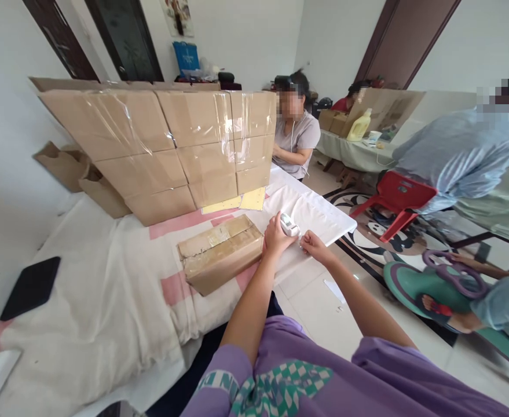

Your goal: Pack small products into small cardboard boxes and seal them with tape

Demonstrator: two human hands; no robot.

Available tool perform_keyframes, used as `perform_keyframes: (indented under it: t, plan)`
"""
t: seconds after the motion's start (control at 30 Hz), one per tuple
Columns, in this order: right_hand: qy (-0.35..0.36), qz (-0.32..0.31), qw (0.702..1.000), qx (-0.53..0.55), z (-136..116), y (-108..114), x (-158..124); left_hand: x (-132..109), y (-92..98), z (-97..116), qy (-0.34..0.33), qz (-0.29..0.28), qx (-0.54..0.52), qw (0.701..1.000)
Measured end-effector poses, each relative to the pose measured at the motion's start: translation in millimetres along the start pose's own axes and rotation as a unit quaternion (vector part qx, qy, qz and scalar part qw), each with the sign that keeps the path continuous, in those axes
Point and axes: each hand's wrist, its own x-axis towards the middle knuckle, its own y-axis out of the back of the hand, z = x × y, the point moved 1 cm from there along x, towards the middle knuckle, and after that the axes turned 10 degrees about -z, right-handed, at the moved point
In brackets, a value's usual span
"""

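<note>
My left hand [275, 236] is wrapped round a small white rounded object [289, 225] with a greyish patch on top. I cannot tell its exact kind. Just to its right, my right hand [315, 245] is closed, fingertips together near the object's lower end. Whatever those fingers hold, if anything, is too small to make out. Left of my left hand lies a long brown cardboard box [222, 255], closed with clear tape, on the cloth-covered table [119, 289]. Yellow sheets [252, 199] lie behind the box.
A wall of taped cardboard boxes [206, 124] stands across the table. Beyond it sits a person [300, 136]. A black flat case [32, 288] lies at left. On the right are a red plastic chair [404, 194] under another person and a green ride-on toy [404, 281] with someone on it.
</note>
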Motion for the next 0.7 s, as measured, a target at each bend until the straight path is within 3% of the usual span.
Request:
perform_keyframes:
  t: [0.23,0.4,0.5,0.7]
  plan:
    - [0.015,0.054,0.998,0.009,-6.1,-9.1,-7.4,-5.7,4.3,3.1,-0.029,-0.017,0.002,0.999]
    - [0.072,0.080,0.994,0.004,-17.7,-48.4,-21.9,-33.8,10.3,27.0,-0.031,0.027,-0.111,0.993]
    - [0.112,0.065,0.991,-0.039,-29.1,-74.7,-28.3,-60.1,26.3,35.8,-0.066,0.011,-0.145,0.987]
    - [0.178,-0.015,0.974,-0.143,-62.0,-102.6,-32.1,-111.9,82.7,26.8,-0.096,0.006,-0.242,0.966]
